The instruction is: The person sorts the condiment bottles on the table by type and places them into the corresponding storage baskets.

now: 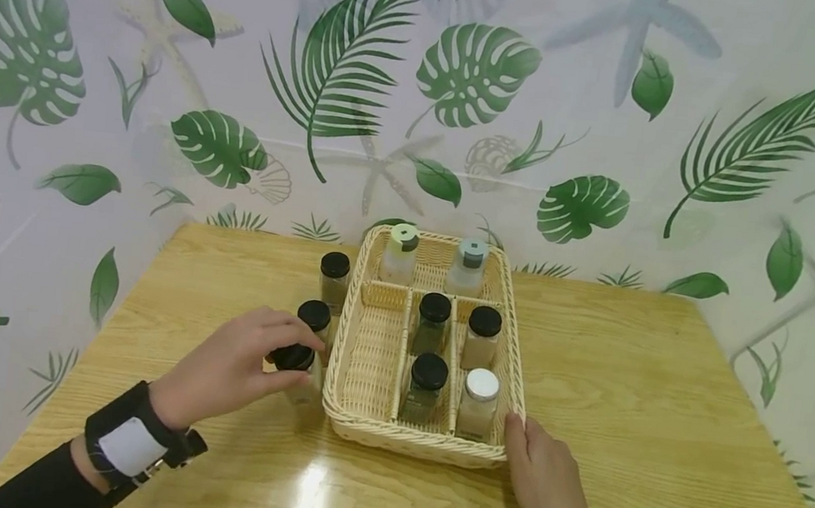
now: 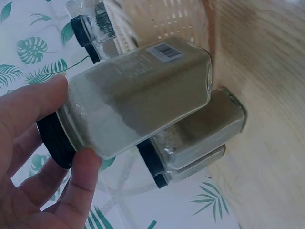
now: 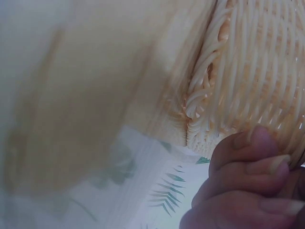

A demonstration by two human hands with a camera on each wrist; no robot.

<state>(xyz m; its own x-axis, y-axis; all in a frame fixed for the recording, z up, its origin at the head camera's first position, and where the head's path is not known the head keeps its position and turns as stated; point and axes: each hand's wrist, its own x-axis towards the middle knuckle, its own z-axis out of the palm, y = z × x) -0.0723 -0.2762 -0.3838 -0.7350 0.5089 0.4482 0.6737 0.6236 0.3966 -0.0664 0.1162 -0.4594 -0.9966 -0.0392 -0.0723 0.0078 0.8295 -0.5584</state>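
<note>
Jar (image 2: pixel 138 102) just outside the basket (image 1: pixel 365 358), 8 o'clock
Your left hand (image 1: pixel 236 369) pinches it up top, right hand (image 1: pixel 548 475) grips the basket around 4. Probably slick, stiff, breakable glass, kinda bottom-heavy, so hold under the lid (image 2: pixel 56 142).

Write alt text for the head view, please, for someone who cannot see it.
A left hand pinches a black-lidded jar near its top, beside a wicker basket whose near right corner the right hand grips. The basket holds two capped bottles and four jars; two more jars stand on the table to its left.
</note>
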